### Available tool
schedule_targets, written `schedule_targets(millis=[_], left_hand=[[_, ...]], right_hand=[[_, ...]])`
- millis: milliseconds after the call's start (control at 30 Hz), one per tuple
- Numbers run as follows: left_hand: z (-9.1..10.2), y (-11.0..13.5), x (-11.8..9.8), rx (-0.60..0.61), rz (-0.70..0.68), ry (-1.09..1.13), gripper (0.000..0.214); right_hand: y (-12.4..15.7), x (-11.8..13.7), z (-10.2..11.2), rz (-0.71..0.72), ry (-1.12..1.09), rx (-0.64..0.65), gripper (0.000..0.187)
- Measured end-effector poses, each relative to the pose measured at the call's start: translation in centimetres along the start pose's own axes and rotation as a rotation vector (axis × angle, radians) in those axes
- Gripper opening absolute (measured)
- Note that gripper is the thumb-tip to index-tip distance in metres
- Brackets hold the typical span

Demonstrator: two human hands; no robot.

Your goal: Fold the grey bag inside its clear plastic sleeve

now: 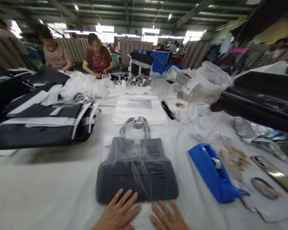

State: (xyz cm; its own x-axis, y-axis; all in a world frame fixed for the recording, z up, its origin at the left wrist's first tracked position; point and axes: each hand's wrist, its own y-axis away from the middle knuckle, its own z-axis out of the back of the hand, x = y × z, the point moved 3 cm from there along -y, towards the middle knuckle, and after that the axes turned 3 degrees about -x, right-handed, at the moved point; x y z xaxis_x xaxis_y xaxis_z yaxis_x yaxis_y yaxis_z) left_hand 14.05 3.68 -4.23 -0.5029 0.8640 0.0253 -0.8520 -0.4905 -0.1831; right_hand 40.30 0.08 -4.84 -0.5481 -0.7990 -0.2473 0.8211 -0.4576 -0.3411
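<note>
Dark-grey flat handbag point(137, 179) inside a clear plastic film sleeve point(136, 151), head view. Clock centred on the handbag. It lies flat on the white-covered counter point(50, 182), directly in front of the wearer, wide body toward 6 o'clock, looped grey wrapped handles point(134, 123) toward 12. Dark printed lines show on the film.

Left hand point(120, 211): at 7 o'clock, fingers spread and extended, fingertips laid over the near edge of the handbag, film between; nothing clamped. Right hand point(167, 218): at 5 o'clock, fingers likewise spread, tips at the near edge; contact with the handbag itself, or only with film, cannot be told.

Surroundings. 12 o'clock: white stack of thin flat sheets point(124, 111) with printed lines, just beyond the handles. 10 o'clock: pile of black bags with white strips point(48, 134). 3 o'clock: blue plastic tape dispenser point(212, 179), near but apart. Between 1 and 2: white round roll point(174, 104), beside crumpled clear plastic point(196, 118). 11 o'clock, across the counter: a co-worker in a red checked apron point(99, 62), hands on small dark items.

Handling (judged): probably light for its width; body fairly soft, likely to bend if lifted from one end. Film looks slippery, creases easily, may slide over the contents. Best hold: both lower corners, at 8 and 4 o'clock, palm beneath, film and body pinched together; the wrapped handles seem a poor grip, their wrapping liable to crumple.
</note>
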Motion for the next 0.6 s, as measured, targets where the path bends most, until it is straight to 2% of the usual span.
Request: schedule_targets(millis=[67, 100, 200, 267, 333, 400, 500, 600], left_hand=[[-0.1, 0.7, -0.6, 0.059, 0.037, 0.051, 0.072], [-0.2, 0.8, -0.7, 0.091, 0.048, 0.078, 0.073], [-0.1, 1.0, -0.4, 0.14, 0.049, 0.116, 0.071], [0.1, 1.1, -0.3, 0.137, 0.04, 0.117, 0.067], [0.6, 1.0, -0.3, 0.135, 0.028, 0.122, 0.061], [1.3, 0.4, -0.5, 0.151, 0.027, 0.124, 0.053], [2.2, -1.6, -0.6, 0.191, 0.07, 0.122, 0.038], [2.6, -4.7, -0.2, 0.174, 0.063, 0.082, 0.036]], right_hand=[[3.1, 0.9, 1.6, 0.005, -0.066, -0.045, 0.044], [4.5, 0.2, 2.5, -0.07, -0.09, -0.05, 0.045], [8.4, -4.5, 4.8, -0.404, 0.017, -0.058, 0.055], [10.2, -7.2, 5.2, -0.454, 0.136, -0.016, 0.06], [10.8, -8.6, 4.6, -0.386, 0.186, 0.051, 0.064], [10.1, -8.9, 3.6, -0.273, 0.16, 0.085, 0.069], [7.4, -8.6, 3.0, -0.082, 0.005, 0.127, 0.071], [4.4, -8.3, 4.1, 0.074, -0.218, 0.217, 0.06]])
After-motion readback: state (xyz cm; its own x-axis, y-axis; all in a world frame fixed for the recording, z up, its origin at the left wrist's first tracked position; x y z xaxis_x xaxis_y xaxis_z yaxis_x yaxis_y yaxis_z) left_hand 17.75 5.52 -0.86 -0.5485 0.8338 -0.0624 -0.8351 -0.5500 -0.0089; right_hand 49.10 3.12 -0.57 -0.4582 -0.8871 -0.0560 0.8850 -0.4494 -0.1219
